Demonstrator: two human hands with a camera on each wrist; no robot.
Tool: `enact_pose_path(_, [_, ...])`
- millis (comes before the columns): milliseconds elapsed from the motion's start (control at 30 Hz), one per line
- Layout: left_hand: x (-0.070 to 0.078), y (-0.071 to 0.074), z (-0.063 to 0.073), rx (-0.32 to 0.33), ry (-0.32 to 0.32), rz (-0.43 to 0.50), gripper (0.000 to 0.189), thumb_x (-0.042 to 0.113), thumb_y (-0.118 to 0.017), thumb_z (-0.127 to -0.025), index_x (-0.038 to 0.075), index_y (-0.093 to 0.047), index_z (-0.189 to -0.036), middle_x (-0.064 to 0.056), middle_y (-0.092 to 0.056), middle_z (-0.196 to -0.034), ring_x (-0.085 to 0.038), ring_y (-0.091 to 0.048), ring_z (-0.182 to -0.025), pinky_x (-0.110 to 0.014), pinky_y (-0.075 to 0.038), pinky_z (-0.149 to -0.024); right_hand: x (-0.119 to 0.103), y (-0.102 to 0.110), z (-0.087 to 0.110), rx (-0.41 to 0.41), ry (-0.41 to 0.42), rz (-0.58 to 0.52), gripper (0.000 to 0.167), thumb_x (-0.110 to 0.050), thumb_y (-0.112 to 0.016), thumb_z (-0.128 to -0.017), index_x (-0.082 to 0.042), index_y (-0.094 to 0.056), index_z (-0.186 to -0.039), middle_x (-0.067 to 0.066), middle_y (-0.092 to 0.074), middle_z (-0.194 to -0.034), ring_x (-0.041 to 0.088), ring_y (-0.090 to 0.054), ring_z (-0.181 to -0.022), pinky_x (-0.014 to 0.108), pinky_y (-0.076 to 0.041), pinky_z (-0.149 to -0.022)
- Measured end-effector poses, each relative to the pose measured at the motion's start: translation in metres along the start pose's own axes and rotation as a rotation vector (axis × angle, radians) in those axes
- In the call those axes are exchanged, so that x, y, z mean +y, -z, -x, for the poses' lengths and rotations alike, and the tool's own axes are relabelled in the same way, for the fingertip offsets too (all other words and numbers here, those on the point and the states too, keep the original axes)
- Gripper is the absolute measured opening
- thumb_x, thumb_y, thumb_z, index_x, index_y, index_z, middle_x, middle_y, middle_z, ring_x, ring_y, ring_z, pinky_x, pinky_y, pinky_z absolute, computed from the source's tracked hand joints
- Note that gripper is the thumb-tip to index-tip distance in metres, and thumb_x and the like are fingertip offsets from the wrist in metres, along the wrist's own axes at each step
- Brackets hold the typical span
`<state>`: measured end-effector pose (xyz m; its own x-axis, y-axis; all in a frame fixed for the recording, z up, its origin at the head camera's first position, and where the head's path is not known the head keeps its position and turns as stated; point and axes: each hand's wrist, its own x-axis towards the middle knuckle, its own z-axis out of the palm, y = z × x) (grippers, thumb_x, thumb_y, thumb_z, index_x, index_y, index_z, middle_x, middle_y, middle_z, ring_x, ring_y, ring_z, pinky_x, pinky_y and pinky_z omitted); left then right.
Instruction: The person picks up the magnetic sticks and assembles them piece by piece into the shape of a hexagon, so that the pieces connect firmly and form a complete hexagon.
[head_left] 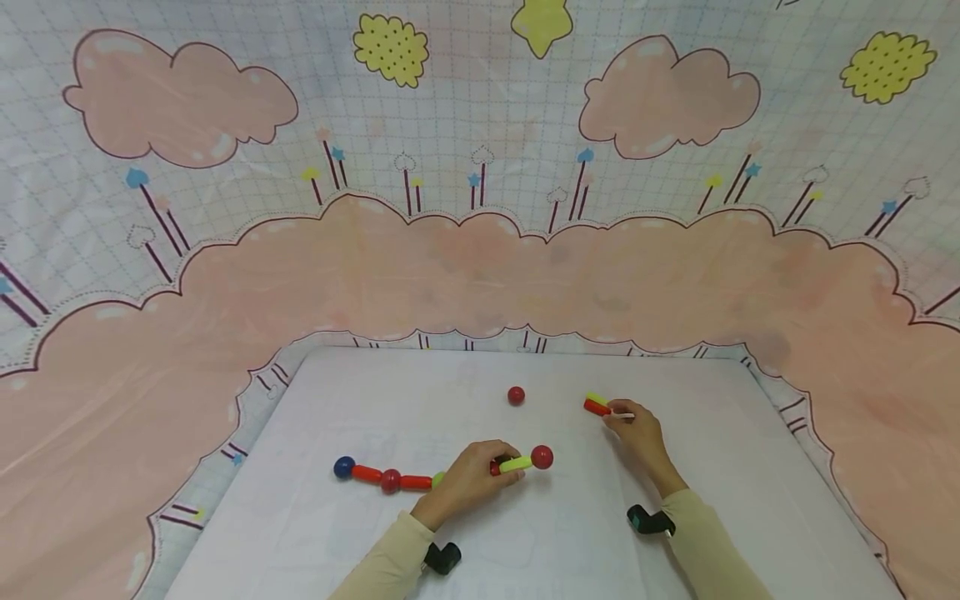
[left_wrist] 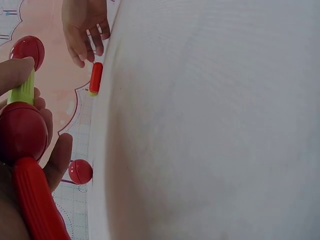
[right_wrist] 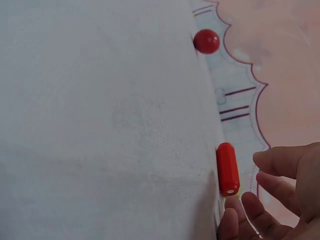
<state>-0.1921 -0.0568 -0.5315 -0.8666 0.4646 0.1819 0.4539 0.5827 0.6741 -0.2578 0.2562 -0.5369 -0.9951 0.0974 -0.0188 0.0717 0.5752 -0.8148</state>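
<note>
My left hand (head_left: 472,477) grips a chain of coloured balls and rods, its thumb by a yellow-green rod (head_left: 515,464) that ends in a red ball (head_left: 542,457). In the left wrist view, another red ball (left_wrist: 23,132) and a red rod (left_wrist: 40,200) follow along the chain. Leftward, the chain shows a red rod (head_left: 416,482), a red ball (head_left: 391,481), a second red rod (head_left: 367,474) and a blue ball (head_left: 344,467); my hand hides its middle. My right hand (head_left: 637,433) reaches with parted fingers beside a loose red rod (right_wrist: 228,169) and a yellow-green rod (head_left: 596,398).
A loose red ball (head_left: 516,396) lies toward the back of the white table (head_left: 570,533). Behind the table hangs a cloth (head_left: 450,275) printed with clouds. Each wrist carries a small black camera, one by the left sleeve (head_left: 390,554) and one by the right sleeve (head_left: 708,542).
</note>
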Motion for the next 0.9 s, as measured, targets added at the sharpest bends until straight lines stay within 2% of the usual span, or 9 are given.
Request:
enact_pose_path(133, [0.000,0.000,0.000,0.000,0.003,-0.001,0.023,0.032,-0.071,-0.090,0.019,-0.071,-0.108,0.011,-0.067,-0.095,-0.002,-0.052,-0.081,-0.019,-0.048,-0.076,0.003,-0.002,-0.006,0.010,-0.013,-0.001,0.033,-0.020,-0.062,-0.095,-0.003,-0.063,-0.123,0.021,-0.060,-0.122,0.034,-0.059,-0.110,0.037,-0.053,-0.084])
enact_pose_path(267, [0.000,0.000,0.000,-0.003,0.009,0.008,0.022,0.032,-0.071,-0.090,0.019,-0.071,-0.108,0.011,-0.066,-0.094,-0.002,-0.052,-0.081,-0.019,-0.047,-0.075,0.005,-0.004,-0.012,0.021,-0.026,0.005,0.031,-0.020,-0.063,-0.095,-0.003,-0.064,-0.121,0.019,-0.063,-0.116,0.031,-0.059,-0.105,0.030,-0.050,-0.078])
enact_pose_path(367, [-0.001,0.000,0.000,-0.006,0.014,0.017,0.022,0.033,-0.071,-0.090,0.019,-0.071,-0.108,0.012,-0.065,-0.093,-0.002,-0.052,-0.080,-0.018,-0.047,-0.074,0.004,-0.006,-0.014,0.027,-0.035,0.013,0.029,-0.020,-0.064,-0.093,-0.003,-0.065,-0.117,0.018,-0.065,-0.112,0.029,-0.058,-0.102,0.030,-0.046,-0.078])
enact_pose_path(533, [-0.001,0.000,0.000,-0.005,0.016,0.020,0.022,0.034,-0.071,-0.090,0.020,-0.070,-0.108,0.013,-0.064,-0.093,-0.002,-0.052,-0.081,-0.018,-0.047,-0.074,0.002,-0.007,-0.014,0.031,-0.043,0.025,0.027,-0.019,-0.065,-0.092,-0.003,-0.066,-0.114,0.017,-0.065,-0.108,0.030,-0.057,-0.099,0.031,-0.043,-0.079])
enact_pose_path(700, [-0.001,0.000,0.001,0.000,0.009,0.020,0.022,0.034,-0.071,-0.090,0.020,-0.070,-0.108,0.012,-0.065,-0.093,-0.002,-0.052,-0.081,-0.018,-0.047,-0.074,0.002,-0.006,-0.015,0.037,-0.046,0.037,0.026,-0.017,-0.068,-0.089,-0.002,-0.067,-0.111,0.016,-0.065,-0.104,0.028,-0.057,-0.093,0.027,-0.042,-0.073])
enact_pose_path(900, [-0.001,-0.001,0.001,0.005,0.005,0.024,0.021,0.033,-0.071,-0.090,0.020,-0.070,-0.107,0.012,-0.065,-0.093,-0.002,-0.052,-0.080,-0.018,-0.047,-0.073,0.002,-0.008,-0.015,0.039,-0.067,0.056,0.026,-0.016,-0.069,-0.087,-0.003,-0.067,-0.110,0.015,-0.066,-0.102,0.027,-0.058,-0.091,0.029,-0.042,-0.073])
